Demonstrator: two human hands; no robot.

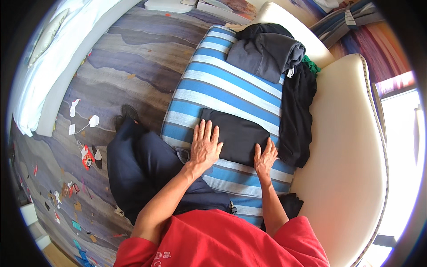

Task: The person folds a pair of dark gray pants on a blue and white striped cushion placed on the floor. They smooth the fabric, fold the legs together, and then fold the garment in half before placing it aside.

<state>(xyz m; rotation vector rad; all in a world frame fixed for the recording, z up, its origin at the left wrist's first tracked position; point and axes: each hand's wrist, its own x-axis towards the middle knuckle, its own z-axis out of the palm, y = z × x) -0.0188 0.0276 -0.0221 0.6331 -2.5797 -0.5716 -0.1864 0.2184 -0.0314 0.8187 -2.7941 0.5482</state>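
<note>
Both palms flat, nothing gripped: left hand (204, 147) presses the folded black garment (235, 135) at its near-left edge, right hand (265, 156) at its near-right corner, fabric stretching away ahead.

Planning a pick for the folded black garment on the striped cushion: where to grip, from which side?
Take the folded black garment by its far edge, coming from the top: that edge lies bare on the striped cushion. The left hand and right hand press flat on the near corners, and black clothing crowds its right.

Black folded garment (238, 135); blue-and-white striped cushion (222, 84); grey hoodie (264, 53); cream sofa (347, 147); red shirt (222, 242)
</note>
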